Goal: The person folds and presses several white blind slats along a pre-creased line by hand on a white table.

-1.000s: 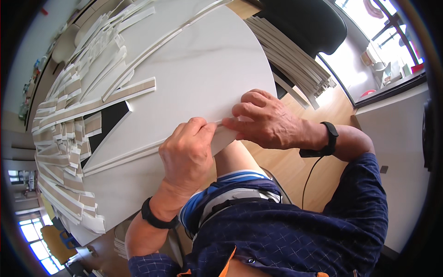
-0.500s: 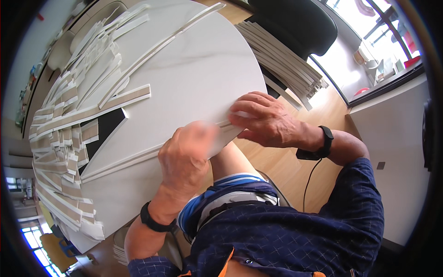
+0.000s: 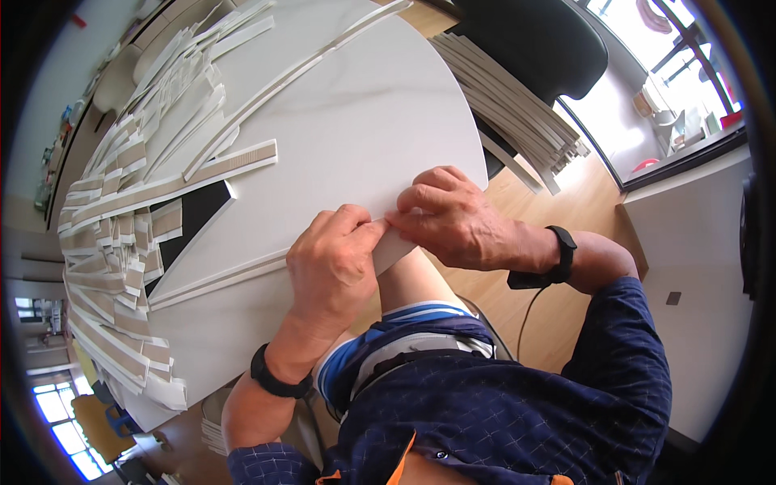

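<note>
A long, narrow white strip (image 3: 218, 280) lies slantwise near the table's front edge, running under my hands. My left hand (image 3: 335, 252) is closed, its thumb and forefinger pinching at the strip's right part. My right hand (image 3: 453, 217) is closed too, and its fingertips meet those of the left at the same spot. The bit between the fingers is mostly hidden. Both hands rest by the edge of the white round table (image 3: 364, 113).
White-edged tan strips (image 3: 121, 267) are heaped along the table's left side, beside a black flat piece (image 3: 194, 222). Another long white strip (image 3: 315, 61) crosses the far part. A bundle of pale strips (image 3: 517, 105) lies on a dark chair (image 3: 541, 40) at right.
My right hand has moved left and in, and its fingers have closed against the left hand's fingertips. The left hand, blurred before, is now still. The whole view has shifted slightly.
</note>
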A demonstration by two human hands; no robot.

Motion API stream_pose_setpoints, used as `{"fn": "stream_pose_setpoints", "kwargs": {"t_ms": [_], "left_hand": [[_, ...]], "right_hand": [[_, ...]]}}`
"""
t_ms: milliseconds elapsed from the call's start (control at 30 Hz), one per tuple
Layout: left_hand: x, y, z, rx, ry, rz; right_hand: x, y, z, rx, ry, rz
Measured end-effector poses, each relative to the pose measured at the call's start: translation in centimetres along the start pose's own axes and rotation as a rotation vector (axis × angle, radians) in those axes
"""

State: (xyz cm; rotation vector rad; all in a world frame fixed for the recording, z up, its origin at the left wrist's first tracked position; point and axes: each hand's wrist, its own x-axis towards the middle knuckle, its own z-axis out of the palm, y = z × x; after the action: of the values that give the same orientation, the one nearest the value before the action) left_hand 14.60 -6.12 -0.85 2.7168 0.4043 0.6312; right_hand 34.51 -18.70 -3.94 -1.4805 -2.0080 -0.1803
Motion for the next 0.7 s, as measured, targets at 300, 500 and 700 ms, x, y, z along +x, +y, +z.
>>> {"fn": "stream_pose_setpoints", "kwargs": {"t_ms": [300, 500, 700], "left_hand": [[0.4, 0.3, -0.2, -0.089, 0.052, -0.082], [0.3, -0.1, 0.3, -0.101, 0.06, -0.069], [0.3, -0.2, 0.3, -0.106, 0.071, -0.033]], "right_hand": [[-0.2, 0.7, 0.0, 0.003, 0.032, -0.135], [0.7, -0.7, -1.0, 0.175, -0.006, 0.162], [0.5, 0.1, -0.3, 0.154, -0.01, 0.032]]}}
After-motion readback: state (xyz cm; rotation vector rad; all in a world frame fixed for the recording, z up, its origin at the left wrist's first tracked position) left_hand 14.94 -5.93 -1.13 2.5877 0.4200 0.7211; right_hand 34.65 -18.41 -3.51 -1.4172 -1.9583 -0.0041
